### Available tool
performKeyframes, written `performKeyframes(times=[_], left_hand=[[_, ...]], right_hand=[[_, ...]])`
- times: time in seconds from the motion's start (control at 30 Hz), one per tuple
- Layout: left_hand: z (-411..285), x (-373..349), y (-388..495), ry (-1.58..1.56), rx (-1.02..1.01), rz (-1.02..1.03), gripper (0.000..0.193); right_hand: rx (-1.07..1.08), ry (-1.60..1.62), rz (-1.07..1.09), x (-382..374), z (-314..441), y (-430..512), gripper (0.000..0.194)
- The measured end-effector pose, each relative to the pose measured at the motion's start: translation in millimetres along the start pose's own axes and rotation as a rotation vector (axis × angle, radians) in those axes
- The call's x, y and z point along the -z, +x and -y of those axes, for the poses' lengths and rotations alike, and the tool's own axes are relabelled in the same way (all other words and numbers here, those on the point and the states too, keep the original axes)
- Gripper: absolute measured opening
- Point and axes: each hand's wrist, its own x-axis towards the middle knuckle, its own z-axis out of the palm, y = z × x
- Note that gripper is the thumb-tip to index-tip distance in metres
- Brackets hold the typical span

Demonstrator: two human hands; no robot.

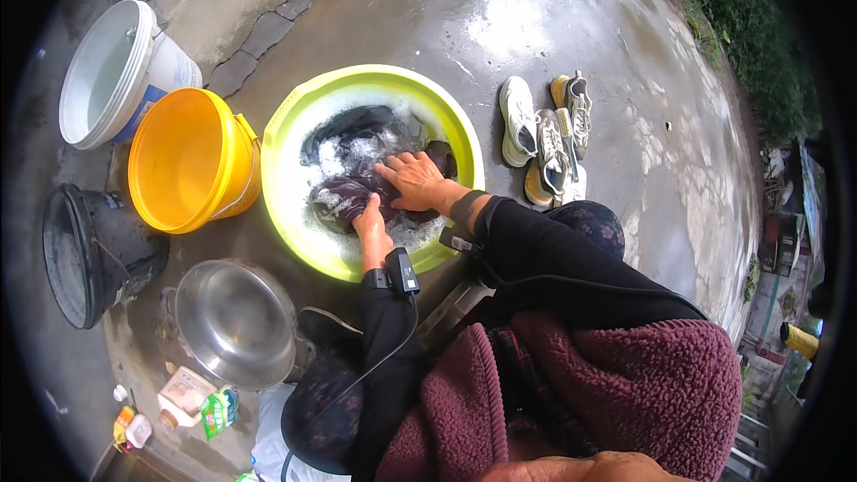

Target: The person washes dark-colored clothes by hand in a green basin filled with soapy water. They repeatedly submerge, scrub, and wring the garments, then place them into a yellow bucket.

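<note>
A yellow-green plastic basin (292,241) holds soapy water with white suds (415,104). Dark wet cloth, purplish in places (341,195), lies bunched in it, and a blacker part (358,122) floats toward the far side. My left hand (373,231) grips a fold of the cloth near the basin's close side, thumb on top, the other fingers mostly hidden. Just right of it, my right hand (416,181) presses palm down on the cloth with its fingers spread. Both wrists wear dark bands with small devices attached.
Left of the basin stand a yellow bucket (177,161), a white bucket with water (100,80), a black bucket (127,254) and a steel pot (234,321). Bottles (184,395) and a green packet (219,410) lie lower left. Sneakers (517,120) and a brush (568,137) are at right.
</note>
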Motion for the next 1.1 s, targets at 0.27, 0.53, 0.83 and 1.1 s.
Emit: performKeyframes(times=[0.27, 0.53, 0.83, 1.1], left_hand=[[-3.4, -2.5, -13.0, -0.036, 0.252, 0.194, 0.06], [-25.4, 4.6, -16.2, -0.323, 0.274, 0.331, 0.041], [-43.0, -4.7, -24.1, -0.425, 0.17, 0.583, 0.033], [-45.1, -14.9, -28.9, -0.386, 0.059, 0.414, 0.047]], right_hand=[[-0.206, 0.127, 0.112, -15.3, -1.9, 4.7, 0.04], [-0.134, 0.679, 0.001, 36.3, 5.9, -20.0, 0.037], [-0.014, 0.47, -0.259, 76.4, 56.6, -66.7, 0.041], [-0.193, 0.651, -0.232, 56.3, 8.3, -36.5, 0.047]])
